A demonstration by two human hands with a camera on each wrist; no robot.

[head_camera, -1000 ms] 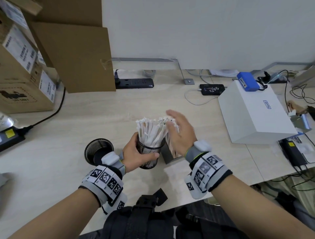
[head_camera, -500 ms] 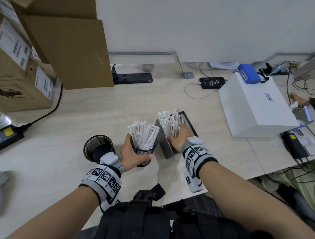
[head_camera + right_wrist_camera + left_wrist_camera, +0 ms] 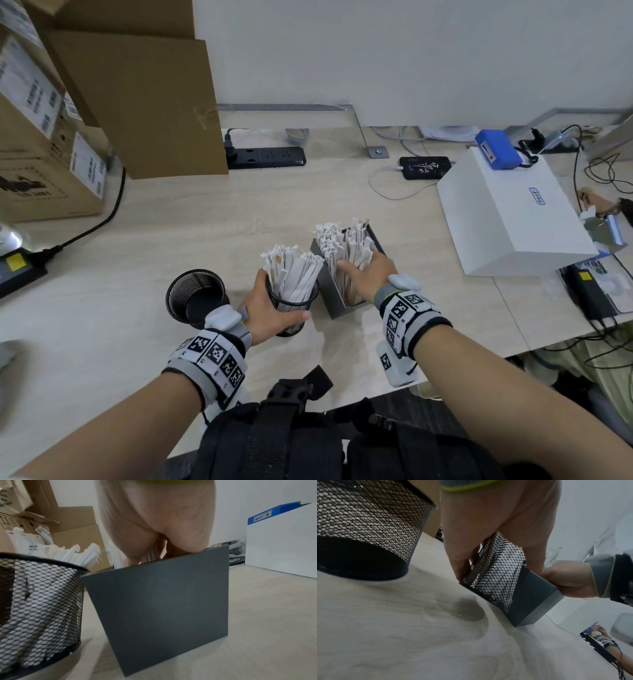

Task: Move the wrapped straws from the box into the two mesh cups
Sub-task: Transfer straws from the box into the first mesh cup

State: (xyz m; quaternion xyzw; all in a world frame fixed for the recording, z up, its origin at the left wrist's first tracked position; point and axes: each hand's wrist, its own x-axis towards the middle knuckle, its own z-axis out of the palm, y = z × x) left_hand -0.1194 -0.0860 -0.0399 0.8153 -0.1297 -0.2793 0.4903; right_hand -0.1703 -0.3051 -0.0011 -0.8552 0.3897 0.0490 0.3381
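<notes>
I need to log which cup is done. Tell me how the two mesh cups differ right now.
The right mesh cup is packed with wrapped straws; the left mesh cup holds none. The left hand grips the right mesh cup, while the left mesh cup stands untouched. The right mesh cup sits next to the grey box; the left mesh cup stands farther from it. Both are black round mesh cups, upright on the desk.

Even, soft indoor light, faint shadows on the desk [image 3: 171, 240]; wide-angle bending at edges, wrist views slightly blurred.
</notes>
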